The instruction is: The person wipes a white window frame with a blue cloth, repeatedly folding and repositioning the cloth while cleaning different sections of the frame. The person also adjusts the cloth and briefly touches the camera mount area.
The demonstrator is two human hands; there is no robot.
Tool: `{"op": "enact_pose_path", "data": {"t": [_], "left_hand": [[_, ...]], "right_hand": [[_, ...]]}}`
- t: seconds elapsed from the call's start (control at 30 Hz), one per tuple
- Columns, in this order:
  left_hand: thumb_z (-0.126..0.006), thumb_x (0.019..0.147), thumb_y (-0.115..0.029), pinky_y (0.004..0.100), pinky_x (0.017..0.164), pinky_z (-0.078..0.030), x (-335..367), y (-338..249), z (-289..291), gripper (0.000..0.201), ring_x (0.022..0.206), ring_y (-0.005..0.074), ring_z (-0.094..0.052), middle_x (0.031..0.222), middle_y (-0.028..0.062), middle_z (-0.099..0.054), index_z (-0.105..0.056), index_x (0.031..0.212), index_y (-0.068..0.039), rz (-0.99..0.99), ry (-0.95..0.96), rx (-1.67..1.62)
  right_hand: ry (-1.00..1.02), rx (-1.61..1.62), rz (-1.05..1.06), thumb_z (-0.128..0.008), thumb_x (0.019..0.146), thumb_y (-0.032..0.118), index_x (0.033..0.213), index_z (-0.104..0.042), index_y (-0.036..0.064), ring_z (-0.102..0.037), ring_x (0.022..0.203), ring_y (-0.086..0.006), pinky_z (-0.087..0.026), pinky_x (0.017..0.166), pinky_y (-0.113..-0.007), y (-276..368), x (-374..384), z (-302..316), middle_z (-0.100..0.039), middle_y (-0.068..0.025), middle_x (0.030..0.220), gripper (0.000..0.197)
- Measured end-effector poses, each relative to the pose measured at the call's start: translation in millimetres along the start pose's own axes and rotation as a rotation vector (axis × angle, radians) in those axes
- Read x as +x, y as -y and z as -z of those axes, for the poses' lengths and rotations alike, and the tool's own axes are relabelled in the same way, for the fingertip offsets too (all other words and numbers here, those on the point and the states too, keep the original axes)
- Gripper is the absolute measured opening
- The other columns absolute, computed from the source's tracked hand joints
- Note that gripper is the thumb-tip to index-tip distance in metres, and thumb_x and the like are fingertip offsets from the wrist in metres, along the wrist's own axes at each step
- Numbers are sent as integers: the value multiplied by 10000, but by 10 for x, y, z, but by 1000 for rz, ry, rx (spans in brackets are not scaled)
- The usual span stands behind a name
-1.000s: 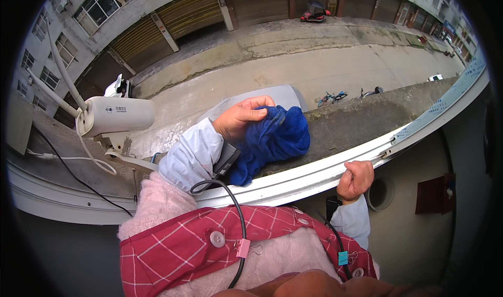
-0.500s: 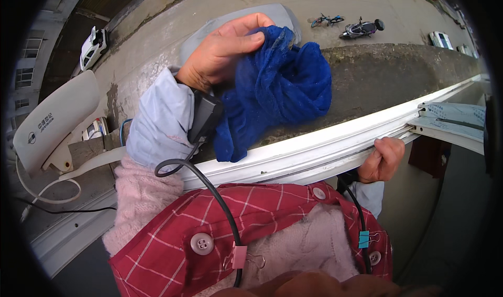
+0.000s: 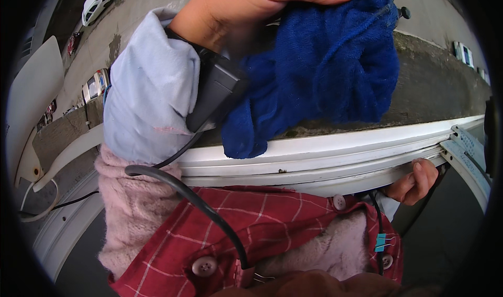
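My left hand point(image 3: 251, 6) is closed on a blue cloth point(image 3: 335, 61), thumb laid over its top edge. The cloth hangs bunched beyond the window sill, and its lower end reaches down to the white window frame point(image 3: 314, 145). A black box-shaped device point(image 3: 217, 87) sits at my left wrist, with a black cable running from it to my chest. At the inner edge of the frame, on the right, is my right hand point(image 3: 416, 181), its fingers curled; whether anything is inside them is hidden.
A white dish antenna point(image 3: 34, 92) on a curved arm stands outside at the left. A stained concrete ledge point(image 3: 429, 87) runs beyond the frame. Far below lie a paved yard and parked cars point(image 3: 96, 3). A window sash point(image 3: 469, 150) stands at the right.
My left hand and the blue cloth have moved outward and to the right, appearing larger. My right hand now shows farther right and lower. The whole view has shifted.
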State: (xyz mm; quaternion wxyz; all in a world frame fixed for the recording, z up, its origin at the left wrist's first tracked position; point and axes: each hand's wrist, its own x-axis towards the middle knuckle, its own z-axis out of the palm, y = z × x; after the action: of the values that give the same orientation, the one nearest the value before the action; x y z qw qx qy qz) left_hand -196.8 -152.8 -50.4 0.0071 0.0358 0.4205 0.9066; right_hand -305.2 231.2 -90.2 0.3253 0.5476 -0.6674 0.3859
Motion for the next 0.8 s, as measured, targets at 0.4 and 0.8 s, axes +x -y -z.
{"op": "enact_pose_path", "data": {"t": [0.4,0.8], "left_hand": [[-615,999,-202,240,873,-505,-103,-44,-400,245,927,98,-627,1043,42,-657,-572,1136,-4,-8,65,302],[-574,1044,-226,182,757,-426,-118,-109,-1161,168,817,11,-483,909,-59,-556,-542,1067,-63,-55,-137,553]], "right_hand": [[50,-25,-144,-527,816,7,1044,-636,47,-525,791,-251,-451,730,-365,161,83,-100,-589,-111,916,256],[38,-29,-115,-589,703,-24,898,-676,52,-537,638,-254,-422,573,-358,161,275,-91,-596,-80,760,227]]}}
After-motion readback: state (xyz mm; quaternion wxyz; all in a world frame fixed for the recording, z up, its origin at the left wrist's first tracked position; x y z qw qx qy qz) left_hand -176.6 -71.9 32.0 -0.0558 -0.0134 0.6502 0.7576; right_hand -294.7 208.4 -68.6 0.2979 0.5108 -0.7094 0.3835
